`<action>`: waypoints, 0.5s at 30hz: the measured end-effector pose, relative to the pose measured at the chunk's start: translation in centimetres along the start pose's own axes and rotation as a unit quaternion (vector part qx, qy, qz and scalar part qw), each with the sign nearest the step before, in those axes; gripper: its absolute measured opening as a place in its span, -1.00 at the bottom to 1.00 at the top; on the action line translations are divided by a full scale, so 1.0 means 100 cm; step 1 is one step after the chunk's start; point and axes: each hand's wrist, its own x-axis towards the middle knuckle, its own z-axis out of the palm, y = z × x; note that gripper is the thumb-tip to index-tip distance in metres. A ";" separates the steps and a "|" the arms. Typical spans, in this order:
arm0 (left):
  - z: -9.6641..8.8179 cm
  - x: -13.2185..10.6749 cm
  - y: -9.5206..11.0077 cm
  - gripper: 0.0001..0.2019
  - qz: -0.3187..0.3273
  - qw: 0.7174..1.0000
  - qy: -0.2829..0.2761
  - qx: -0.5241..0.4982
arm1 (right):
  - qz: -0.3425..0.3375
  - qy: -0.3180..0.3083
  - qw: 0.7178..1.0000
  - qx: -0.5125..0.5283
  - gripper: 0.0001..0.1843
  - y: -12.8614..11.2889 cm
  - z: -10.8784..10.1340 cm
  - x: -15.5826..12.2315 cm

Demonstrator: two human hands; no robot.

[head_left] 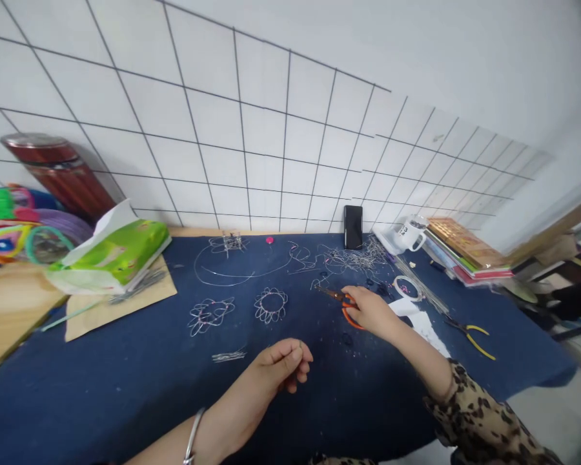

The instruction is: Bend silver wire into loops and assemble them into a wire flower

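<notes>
My right hand has its fingers on the orange handles of a pair of scissors, whose dark, rusty-looking blades point left over the cloth. Lower and nearer to me, my left hand is closed in a pinch, thumb against the fingers; whatever lies between the tips is too small to make out. Beyond the left hand sits a round wire flower shape. A second looped wire piece lies to its left. Several short cut wires are bunched left of the left hand.
Tangled wire spreads below an upright phone at the wall. To the right are yellow-handled pliers, a wire coil, a white mug and stacked books. A green tissue pack and red flask stand left.
</notes>
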 end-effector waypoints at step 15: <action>-0.026 0.004 -0.010 -0.78 -0.026 0.996 0.045 -0.068 | 0.056 0.011 0.995 -0.085 -0.60 0.012 0.020 -0.016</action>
